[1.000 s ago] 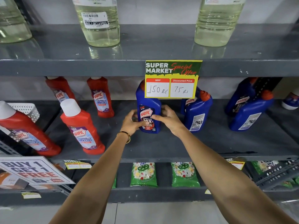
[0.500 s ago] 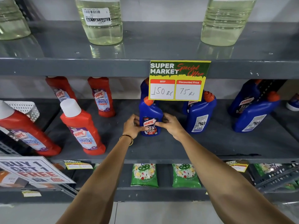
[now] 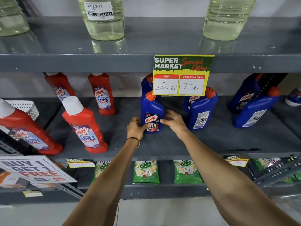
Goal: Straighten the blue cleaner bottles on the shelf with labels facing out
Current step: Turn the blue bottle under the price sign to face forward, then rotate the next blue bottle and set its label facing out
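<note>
Both hands are cupping the front blue bottle (image 3: 152, 114) on the middle shelf (image 3: 203, 141), its label reading HARPIC, POWER PLUS, 10X TOTAL CLEAN and facing out. The left hand (image 3: 136, 128) is pressing its thumb on the label's lower left; the right hand (image 3: 173, 120) is curling its fingers around the right side. A yellow price card (image 3: 183, 75) reading SUPER MARKET, Special Offer, MRP 150, Discounted Price 75 is hanging over a second blue bottle (image 3: 146, 84) behind. To the right, another blue bottle (image 3: 202, 110) is showing its back label. Red bottles (image 3: 86, 128) marked HARPIC BATHROOM CLEANER are standing left, above a BUY 1 GET 1 FREE sign (image 3: 35, 168).
</note>
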Demonstrator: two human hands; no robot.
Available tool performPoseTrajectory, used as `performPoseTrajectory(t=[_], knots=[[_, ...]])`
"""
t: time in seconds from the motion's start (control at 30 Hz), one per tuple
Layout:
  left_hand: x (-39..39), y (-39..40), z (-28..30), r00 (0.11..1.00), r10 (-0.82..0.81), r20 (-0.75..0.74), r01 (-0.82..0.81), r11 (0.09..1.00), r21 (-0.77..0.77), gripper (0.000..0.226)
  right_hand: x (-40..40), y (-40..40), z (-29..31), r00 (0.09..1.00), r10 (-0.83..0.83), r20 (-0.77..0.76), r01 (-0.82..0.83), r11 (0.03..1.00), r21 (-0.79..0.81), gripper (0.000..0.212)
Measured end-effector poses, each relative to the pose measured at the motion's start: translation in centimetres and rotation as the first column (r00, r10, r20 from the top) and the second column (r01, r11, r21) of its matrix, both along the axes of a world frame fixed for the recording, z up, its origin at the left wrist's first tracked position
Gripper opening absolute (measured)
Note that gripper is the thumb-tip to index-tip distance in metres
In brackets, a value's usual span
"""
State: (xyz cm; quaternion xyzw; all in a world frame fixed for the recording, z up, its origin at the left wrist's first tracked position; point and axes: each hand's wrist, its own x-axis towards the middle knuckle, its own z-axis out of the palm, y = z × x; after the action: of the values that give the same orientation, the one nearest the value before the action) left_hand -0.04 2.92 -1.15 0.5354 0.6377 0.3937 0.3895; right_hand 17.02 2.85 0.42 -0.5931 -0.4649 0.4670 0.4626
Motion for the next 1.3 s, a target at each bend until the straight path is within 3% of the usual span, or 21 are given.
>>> performPoseTrajectory(t=[0.13, 0.37, 0.5, 0.57, 0.67, 0.93, 1.03, 1.13, 1.3], knots=[[0.5, -1.5, -0.4, 0.999, -0.014, -0.04, 0.014, 1.0, 0.0, 0.045, 0.9, -1.2, -0.8, 0.981, -0.183, 0.059, 0.186, 0.981, -0.05, 0.062], [2.8, -5.0, -1.2, 0.999, 0.014, -0.038, -0.014, 1.0, 0.017, 0.041, 3.1, -5.5, -2.5, 0.946, -0.317, 0.076, 0.321, 0.946, -0.048, 0.058], [5.9, -5.9, -1.3, 0.998, -0.056, -0.04, 0.056, 0.998, 0.006, 0.04, 5.6, -6.9, -2.3, 0.891, -0.433, 0.136, 0.44, 0.897, -0.026, 0.053], [7.8, -5.6, -0.8, 0.995, -0.103, 0.004, 0.102, 0.995, 0.003, 0.045, 7.3, -7.2, -1.9, 0.863, -0.483, 0.146, 0.487, 0.873, 0.012, 0.046], [10.9, -4.2, 0.2, 0.986, -0.159, 0.049, 0.159, 0.987, 0.001, 0.062, 10.3, -6.9, -1.3, 0.857, -0.499, 0.129, 0.501, 0.865, 0.017, 0.053], [17.7, -0.5, 0.7, 0.975, -0.216, 0.045, 0.217, 0.976, -0.001, 0.068, 17.0, -3.3, -0.5, 0.953, -0.294, 0.068, 0.297, 0.955, -0.03, 0.073], [18.8, 0.6, 0.5, 0.961, -0.275, 0.015, 0.275, 0.961, 0.011, 0.056, 18.7, -1.7, -0.4, 0.989, -0.136, 0.067, 0.137, 0.991, -0.009, 0.064], [19.6, 1.1, 0.3, 0.961, -0.272, 0.053, 0.273, 0.962, -0.003, 0.061, 19.5, -0.9, -0.2, 0.997, 0.018, 0.081, -0.019, 1.0, 0.015, 0.048], [20.1, 1.1, 0.5, 0.97, -0.228, 0.083, 0.228, 0.974, 0.008, 0.062, 19.9, -0.4, 0.0, 0.992, 0.116, 0.056, -0.117, 0.993, 0.023, 0.04]])
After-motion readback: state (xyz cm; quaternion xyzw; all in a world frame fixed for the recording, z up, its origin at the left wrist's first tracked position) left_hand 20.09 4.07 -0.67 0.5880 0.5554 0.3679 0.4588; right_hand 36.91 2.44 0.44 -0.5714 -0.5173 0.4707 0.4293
